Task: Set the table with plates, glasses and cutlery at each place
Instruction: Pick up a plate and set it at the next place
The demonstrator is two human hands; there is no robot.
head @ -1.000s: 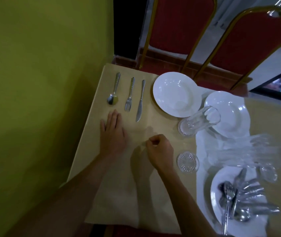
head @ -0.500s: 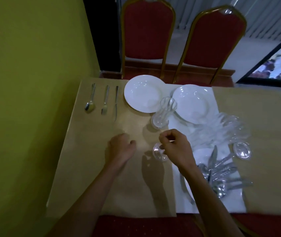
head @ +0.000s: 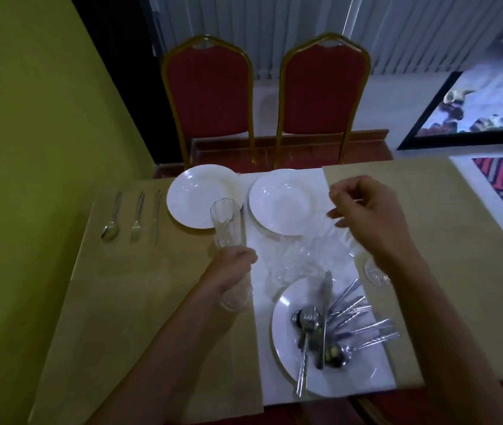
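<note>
My left hand (head: 233, 268) grips a tall clear glass (head: 225, 225) beside the round white plate (head: 278, 335) holding steel cutlery (head: 309, 320); my right hand (head: 369, 216) curls, grip unclear.

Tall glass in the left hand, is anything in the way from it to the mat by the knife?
Nothing visible. The left hand grips the tall glass low down, and only bare mat lies between it and the knife. A white plate sits just behind the glass.

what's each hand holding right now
Left hand: holding the tall clear drinking glass.
Right hand: fingers curled; cannot tell whether it holds anything.
</note>
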